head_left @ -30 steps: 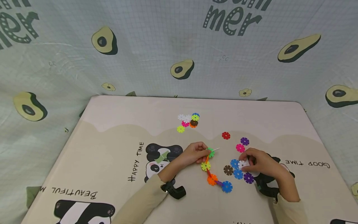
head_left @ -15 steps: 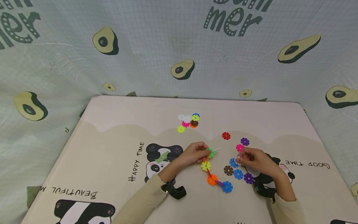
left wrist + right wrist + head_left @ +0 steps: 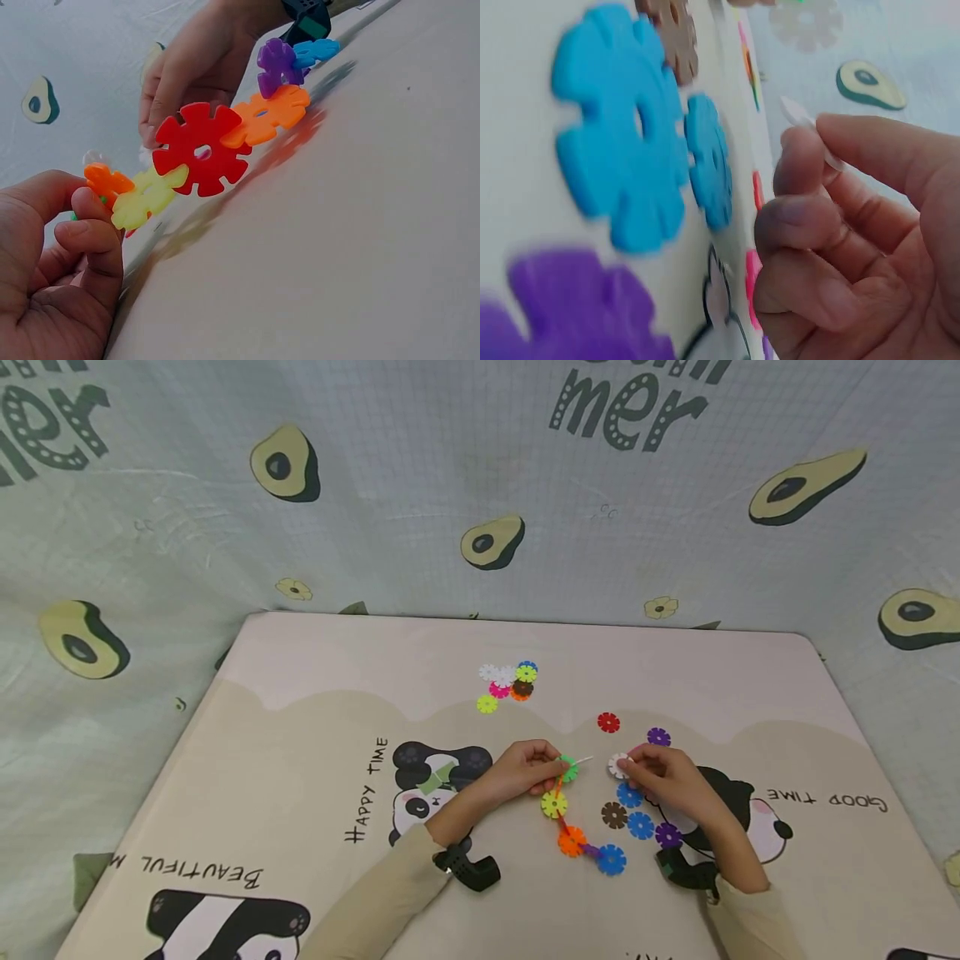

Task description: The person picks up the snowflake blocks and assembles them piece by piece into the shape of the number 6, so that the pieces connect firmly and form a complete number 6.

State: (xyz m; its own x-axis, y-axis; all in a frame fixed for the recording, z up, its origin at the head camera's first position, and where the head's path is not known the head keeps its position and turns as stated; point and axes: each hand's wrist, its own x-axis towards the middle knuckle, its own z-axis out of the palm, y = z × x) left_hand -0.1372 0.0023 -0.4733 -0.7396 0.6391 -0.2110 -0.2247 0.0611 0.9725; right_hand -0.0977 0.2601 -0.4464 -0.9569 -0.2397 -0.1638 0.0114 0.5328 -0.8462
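Note:
My left hand (image 3: 528, 768) pinches one end of a chain of interlocking flower discs near the green disc (image 3: 570, 768), beside a small orange disc (image 3: 105, 184). From there the chain runs through a yellow disc (image 3: 554, 804), a red disc (image 3: 176, 142), an orange disc (image 3: 572, 841) and a purple disc (image 3: 277, 67) to a blue disc (image 3: 612, 860). A white piece (image 3: 585, 760) juts out past the green one. Just right of it, a loose white disc (image 3: 618, 766) is held between the thumb and forefinger of my right hand (image 3: 671, 777); it shows edge-on in the right wrist view.
Below the right hand lie two blue discs (image 3: 641, 825), a brown disc (image 3: 613, 815) and a purple disc (image 3: 668, 836). A red disc (image 3: 608, 722) and another purple disc (image 3: 658, 737) lie farther back. Toward the table's (image 3: 337, 652) far side sits a mixed disc cluster (image 3: 499, 688).
My right hand has lifted the white disc from among the blue ones and carried it left toward the chain's end. The left hand and chain stay nearly still.

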